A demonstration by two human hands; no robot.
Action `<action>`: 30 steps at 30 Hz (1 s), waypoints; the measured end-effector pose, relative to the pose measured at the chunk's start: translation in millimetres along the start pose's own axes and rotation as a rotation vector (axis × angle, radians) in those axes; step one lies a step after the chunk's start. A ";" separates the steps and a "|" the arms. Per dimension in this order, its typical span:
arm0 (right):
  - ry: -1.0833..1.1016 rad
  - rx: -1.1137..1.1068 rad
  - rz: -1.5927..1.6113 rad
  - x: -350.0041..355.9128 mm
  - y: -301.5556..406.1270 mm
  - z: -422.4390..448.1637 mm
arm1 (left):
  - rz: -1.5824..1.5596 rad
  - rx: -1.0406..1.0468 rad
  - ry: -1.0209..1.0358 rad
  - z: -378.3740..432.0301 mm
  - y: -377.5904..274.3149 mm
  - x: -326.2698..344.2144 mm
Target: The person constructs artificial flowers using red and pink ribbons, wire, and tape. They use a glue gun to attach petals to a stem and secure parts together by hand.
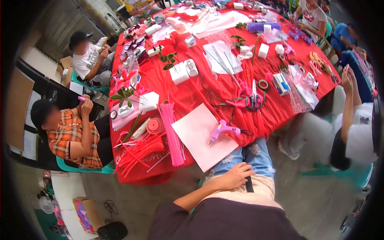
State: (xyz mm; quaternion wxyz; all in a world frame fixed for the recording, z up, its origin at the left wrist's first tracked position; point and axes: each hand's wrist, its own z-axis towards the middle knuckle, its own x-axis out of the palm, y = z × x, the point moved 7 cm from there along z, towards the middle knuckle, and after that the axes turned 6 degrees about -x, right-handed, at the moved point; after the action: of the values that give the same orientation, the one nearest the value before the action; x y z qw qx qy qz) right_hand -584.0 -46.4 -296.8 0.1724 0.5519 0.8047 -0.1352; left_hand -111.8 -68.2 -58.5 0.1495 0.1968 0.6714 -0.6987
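Note:
My left hand (238,176) rests on my lap, on beige cloth, with its fingers a little apart and nothing visible in it. A dark strap (249,184) lies just by its fingertips. My right hand is out of view. Before me, a pale pink sheet (199,132) hangs partly over the table edge. On it lies a purple hot glue gun (223,130), its nozzle towards the left. Left of the sheet is a bundle of pink pipe cleaners (171,135), beside loose red pipe cleaners (144,150) and a coral roll (154,125). Scissors (254,97) with dark handles lie beyond.
A red cloth (192,96) covers the table. Floral tape (263,84), white foam blocks (180,73) and a red artificial flower (174,43) stand farther back. Co-workers sit around, one in a plaid shirt (81,135) at left, another (357,132) close at right.

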 end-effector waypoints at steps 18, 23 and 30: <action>-0.260 -1.434 1.419 -363.0 305.6 -153.4 | -0.864 -0.055 0.010 84.1 -32.1 24.8; -0.907 -1.277 0.840 -384.4 299.1 -166.2 | -1.302 -0.365 0.187 73.9 -12.2 60.6; -0.277 -1.222 0.676 -359.0 318.5 -155.9 | -0.639 -0.051 0.107 64.7 -17.2 36.0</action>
State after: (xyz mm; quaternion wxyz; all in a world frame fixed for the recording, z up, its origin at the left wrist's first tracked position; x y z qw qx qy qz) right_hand -187.4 -172.0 -11.3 0.5841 0.5536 0.4919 0.3322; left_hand -156.4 -129.8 -59.1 -0.1081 0.0089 0.7235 -0.6818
